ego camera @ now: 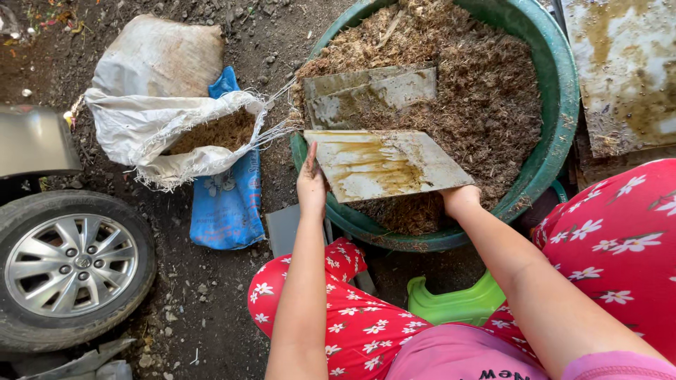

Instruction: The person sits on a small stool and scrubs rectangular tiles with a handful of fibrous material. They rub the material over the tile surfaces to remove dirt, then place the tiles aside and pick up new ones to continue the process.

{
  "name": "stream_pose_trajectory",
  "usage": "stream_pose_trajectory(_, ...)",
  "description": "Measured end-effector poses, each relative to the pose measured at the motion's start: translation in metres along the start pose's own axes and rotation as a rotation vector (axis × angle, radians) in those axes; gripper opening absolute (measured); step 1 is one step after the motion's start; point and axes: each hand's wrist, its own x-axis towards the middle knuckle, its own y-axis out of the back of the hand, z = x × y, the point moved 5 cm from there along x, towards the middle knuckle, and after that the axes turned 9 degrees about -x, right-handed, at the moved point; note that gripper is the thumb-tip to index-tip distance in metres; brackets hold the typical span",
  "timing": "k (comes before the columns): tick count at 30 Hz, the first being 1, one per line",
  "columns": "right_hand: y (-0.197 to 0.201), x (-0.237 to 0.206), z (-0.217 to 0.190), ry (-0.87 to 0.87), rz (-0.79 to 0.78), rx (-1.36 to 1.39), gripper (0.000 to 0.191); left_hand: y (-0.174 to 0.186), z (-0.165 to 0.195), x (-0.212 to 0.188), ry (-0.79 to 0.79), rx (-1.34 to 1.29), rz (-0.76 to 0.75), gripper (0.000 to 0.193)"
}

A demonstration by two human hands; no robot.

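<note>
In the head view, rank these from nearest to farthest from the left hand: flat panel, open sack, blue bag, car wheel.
From the left hand:
1. Flat panel, touching it, on the right over the green tub.
2. Blue bag, on the ground to the left.
3. Open sack, up and left; close to the blue bag's rank.
4. Car wheel, far left.

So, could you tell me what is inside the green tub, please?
The green tub holds brown fibrous material, with two stained flat sheets on it. The bottom is covered.

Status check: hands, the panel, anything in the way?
Both hands, left and right, grip the flat panel over the green tub. Second panel lies behind. Nothing blocking.
</note>
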Motion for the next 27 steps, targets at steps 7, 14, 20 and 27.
stream_pose_trajectory(7, 0.008, 0.004, 0.008, 0.114, 0.271, -0.077, 0.082, 0.013, -0.089, -0.02, 0.237, -0.416, 0.123, 0.054)
stream_pose_trajectory(14, 0.028, 0.009, 0.057, -0.04, 0.056, 0.331, 0.081, 0.008, -0.065, -0.026, 0.133, -0.401, 0.093, 0.045)
stream_pose_trajectory(20, 0.067, 0.0, 0.119, -0.363, 0.117, 0.826, 0.076, 0.017, 0.008, -0.04, -0.22, -0.363, -0.004, 0.037)
stream_pose_trajectory(27, 0.162, -0.022, 0.085, -0.156, 0.21, 1.014, 0.082, -0.027, -0.09, -0.063, 0.018, -0.501, 0.135, 0.04)
